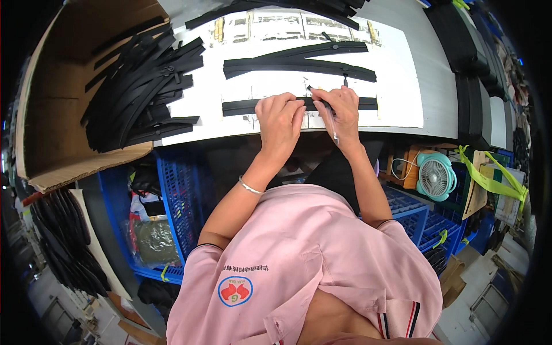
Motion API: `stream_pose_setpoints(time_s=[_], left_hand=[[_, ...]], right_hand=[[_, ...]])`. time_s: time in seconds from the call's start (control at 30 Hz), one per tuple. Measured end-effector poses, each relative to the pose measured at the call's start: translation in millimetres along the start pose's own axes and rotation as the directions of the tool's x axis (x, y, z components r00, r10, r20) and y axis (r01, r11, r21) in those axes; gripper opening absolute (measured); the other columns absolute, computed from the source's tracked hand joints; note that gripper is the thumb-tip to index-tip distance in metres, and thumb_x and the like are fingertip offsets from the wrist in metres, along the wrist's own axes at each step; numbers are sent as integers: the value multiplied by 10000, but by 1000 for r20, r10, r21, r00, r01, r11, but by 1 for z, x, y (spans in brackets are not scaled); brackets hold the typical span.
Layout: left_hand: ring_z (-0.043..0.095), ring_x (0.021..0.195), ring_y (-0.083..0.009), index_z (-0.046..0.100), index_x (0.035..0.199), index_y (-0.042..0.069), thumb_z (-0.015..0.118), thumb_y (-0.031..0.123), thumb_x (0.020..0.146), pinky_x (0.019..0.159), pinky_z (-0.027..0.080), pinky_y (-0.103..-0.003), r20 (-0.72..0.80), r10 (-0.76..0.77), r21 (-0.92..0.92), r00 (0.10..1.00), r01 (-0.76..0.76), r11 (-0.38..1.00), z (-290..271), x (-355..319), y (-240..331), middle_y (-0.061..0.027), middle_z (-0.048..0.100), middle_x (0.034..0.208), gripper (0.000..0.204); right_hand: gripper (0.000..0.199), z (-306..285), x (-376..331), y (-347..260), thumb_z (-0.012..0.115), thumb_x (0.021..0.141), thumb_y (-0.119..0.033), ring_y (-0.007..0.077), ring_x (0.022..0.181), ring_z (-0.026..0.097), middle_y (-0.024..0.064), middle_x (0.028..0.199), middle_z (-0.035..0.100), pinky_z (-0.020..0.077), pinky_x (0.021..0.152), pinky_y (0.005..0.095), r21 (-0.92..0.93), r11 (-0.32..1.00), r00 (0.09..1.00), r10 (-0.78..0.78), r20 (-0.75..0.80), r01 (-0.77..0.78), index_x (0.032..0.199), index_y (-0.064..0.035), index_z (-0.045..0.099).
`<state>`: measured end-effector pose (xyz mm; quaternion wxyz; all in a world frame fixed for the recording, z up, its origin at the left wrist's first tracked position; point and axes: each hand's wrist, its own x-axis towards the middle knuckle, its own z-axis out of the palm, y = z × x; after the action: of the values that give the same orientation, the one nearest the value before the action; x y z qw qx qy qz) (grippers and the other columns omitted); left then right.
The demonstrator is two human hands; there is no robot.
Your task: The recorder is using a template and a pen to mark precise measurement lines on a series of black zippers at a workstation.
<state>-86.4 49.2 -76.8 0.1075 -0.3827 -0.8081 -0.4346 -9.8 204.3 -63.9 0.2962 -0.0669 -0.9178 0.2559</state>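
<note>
A black zipper lies straight across the near part of a white board. My left hand is closed on it near its middle, thumb and fingers pressed together. Just to the right, my right hand is closed around a slim tool with a clear barrel, pen-like in shape, and touches the same zipper. The tool's dark end points up and left; its exact kind I cannot make out. Beyond both hands another black zipper lies with its two tapes spread apart toward the right, a puller hanging at its near edge.
At the left, an open cardboard box lies on its side with a heap of black zippers spilling out. More black strips lie along the far edge. Stacked black bundles stand at the right. Below are blue crates and a turquoise fan.
</note>
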Motion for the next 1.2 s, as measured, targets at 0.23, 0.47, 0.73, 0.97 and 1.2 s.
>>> stream_pose_setpoints(time_s=[0.23, 0.47, 0.73, 0.97, 1.2], left_hand=[[569, 981, -226, 731, 925, 87, 779, 81, 801, 916, 374, -401, -34, -2, 36, 999, 4, 999, 4, 2, 1, -20, 650, 1005, 133], [558, 970, -237, 711, 905, 79, 779, 78, 795, 916, 373, -416, -60, 16, 34, 998, -14, 999, 5, 1, 1, -26, 640, 1004, 129], [562, 982, -239, 711, 910, 76, 777, 84, 797, 918, 377, -419, -59, 23, 29, 998, -21, 999, 7, 1, -2, -27, 640, 1019, 131], [567, 985, -242, 717, 922, 78, 775, 82, 799, 918, 378, -418, -54, 17, 39, 998, -15, 999, 6, 0, -1, -29, 642, 1018, 136], [569, 990, -237, 719, 925, 80, 782, 80, 789, 919, 378, -415, -52, 16, 43, 999, -13, 999, 6, 0, -1, -29, 646, 1022, 150]], right_hand=[[77, 7, 12, 7, 709, 916, -156, 177, 656, 586, 25, 803, 702, 382, 955, 377, 203, 974, 994, 106, -29, -98, 915, -85, 740], [105, 16, 12, 15, 709, 905, -166, 201, 726, 613, 31, 803, 699, 381, 896, 378, 203, 978, 999, 39, -9, -36, 881, -64, 713], [100, 14, 14, 11, 686, 917, -157, 201, 779, 617, 33, 814, 703, 373, 925, 382, 85, 996, 999, -18, 29, 15, 889, -67, 718], [83, 11, 9, 16, 725, 863, -138, 179, 683, 580, -5, 692, 645, 371, 932, 391, 186, 982, 999, -31, 14, 28, 795, -95, 707], [91, 9, 10, 13, 726, 851, -140, 175, 647, 541, -2, 663, 627, 372, 938, 395, 205, 978, 996, -62, 66, 48, 771, -98, 709]])
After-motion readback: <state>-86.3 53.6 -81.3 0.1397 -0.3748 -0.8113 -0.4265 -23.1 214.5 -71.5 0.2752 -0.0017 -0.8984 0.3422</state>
